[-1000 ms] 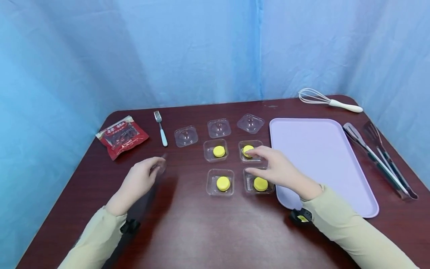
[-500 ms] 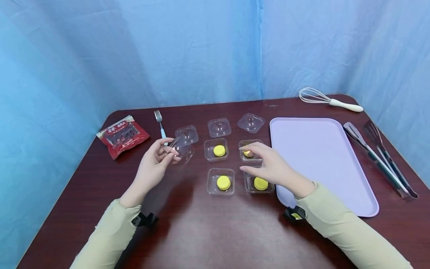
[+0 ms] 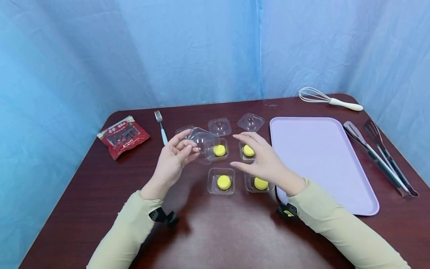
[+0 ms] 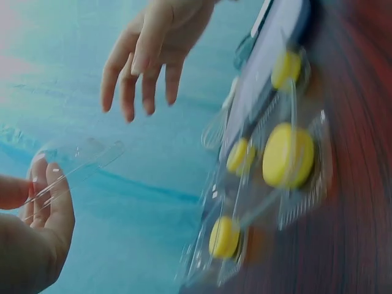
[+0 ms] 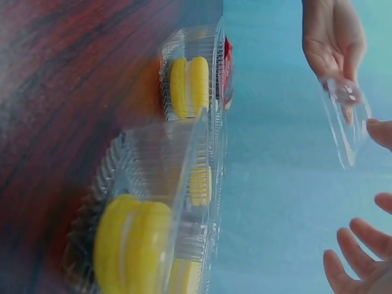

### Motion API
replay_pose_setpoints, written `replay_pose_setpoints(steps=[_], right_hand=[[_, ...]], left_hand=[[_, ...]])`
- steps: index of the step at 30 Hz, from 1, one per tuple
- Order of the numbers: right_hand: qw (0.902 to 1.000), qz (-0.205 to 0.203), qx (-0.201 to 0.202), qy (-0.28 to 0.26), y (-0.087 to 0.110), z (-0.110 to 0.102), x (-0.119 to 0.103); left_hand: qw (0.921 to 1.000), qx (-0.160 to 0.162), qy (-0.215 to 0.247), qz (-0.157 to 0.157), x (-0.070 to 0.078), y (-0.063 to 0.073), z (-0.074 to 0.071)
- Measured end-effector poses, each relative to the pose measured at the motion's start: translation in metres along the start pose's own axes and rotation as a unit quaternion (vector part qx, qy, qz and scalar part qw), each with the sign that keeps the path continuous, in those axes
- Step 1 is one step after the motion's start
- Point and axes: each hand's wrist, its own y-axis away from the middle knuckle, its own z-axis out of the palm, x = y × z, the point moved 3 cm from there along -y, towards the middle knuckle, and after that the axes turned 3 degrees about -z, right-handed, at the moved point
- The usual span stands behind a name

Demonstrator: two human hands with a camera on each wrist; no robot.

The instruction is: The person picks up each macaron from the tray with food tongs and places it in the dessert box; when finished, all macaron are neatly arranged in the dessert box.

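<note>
In the head view, a clear domed lid [image 3: 203,141] is being pinched at its edge between the thumb and fingers of the left hand [image 3: 172,160]. Within the last second it is being carried rightward from near the fork [image 3: 163,132], and it is now being seen in front of the back-left container [image 3: 226,154], raised above the counter [image 3: 208,239]. Meanwhile the right hand [image 3: 267,158] is being shifted slightly leftward; its fingers are being kept well apart from the thumb, with nothing being gripped, so the gap between the hands is being narrowed.

The back-right container [image 3: 242,151], front-left container [image 3: 211,182] and front-right container [image 3: 249,182] are also being left uncovered, each with a yellow macaron [image 3: 223,182] being held inside, as in the back-left one. Three loose lids [image 3: 219,127] are being left behind the containers, the leftmost being partly screened by the left hand and the held lid. By judgement, the held lid is being brought within the right hand's reach, while no container is being closed yet.
</note>
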Motion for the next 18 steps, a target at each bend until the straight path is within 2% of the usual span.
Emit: replay_pose_setpoints(steps=[6,11,18], right_hand=[[0.9991,-0.019,0.026,0.028,-0.003,0.002,-0.004],[0.9955,-0.044,0.060,0.059,-0.004,0.001,-0.006],[0.9859,-0.084,0.093,0.110,-0.005,-0.002,-0.007]], left_hand=[[0.9969,-0.001,0.076,-0.017,-0.003,-0.003,0.020],[0.9949,0.001,0.098,-0.023,-0.006,-0.006,0.038],[0.9868,0.006,0.157,-0.039,-0.014,-0.013,0.055]])
